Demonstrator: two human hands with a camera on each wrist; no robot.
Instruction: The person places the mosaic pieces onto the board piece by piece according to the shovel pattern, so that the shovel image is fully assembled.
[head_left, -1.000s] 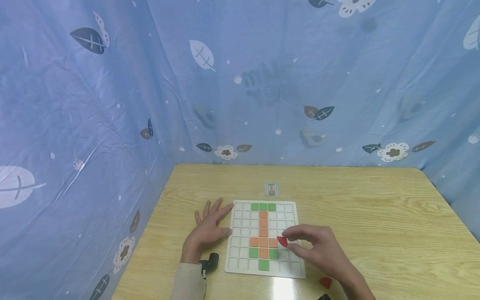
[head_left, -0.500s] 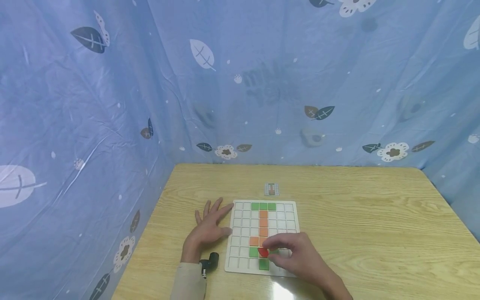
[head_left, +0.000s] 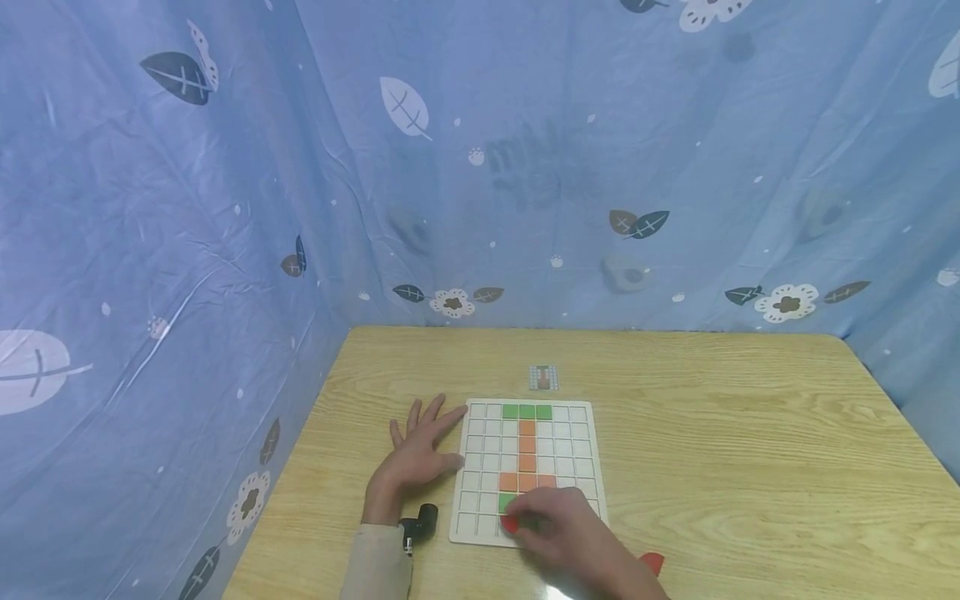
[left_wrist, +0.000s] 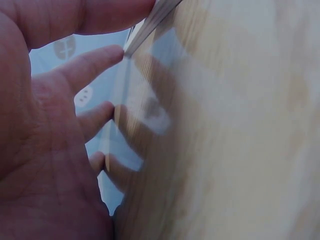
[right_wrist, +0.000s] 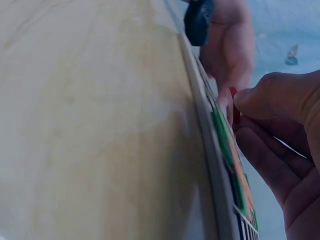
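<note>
A white grid board lies on the table, with green tiles at its far edge and orange tiles running down its middle. My left hand rests at the board's left edge, fingers spread, its index finger and thumb touching the rim. Over the board's near rows, my right hand pinches a small flat red piece between thumb and fingers; one edge looks rounded. That hand hides several of the near tiles. A second red piece lies on the table beside my right forearm, partly hidden by it.
A small card with a grid pattern lies just beyond the board. The wrist camera on my left arm is close to the board's left side. A blue patterned curtain hangs behind the wooden table.
My right hand has moved left and nearer to me across the board, carrying the red piece from right of the orange tiles to the near rows. My left hand has stayed still.
</note>
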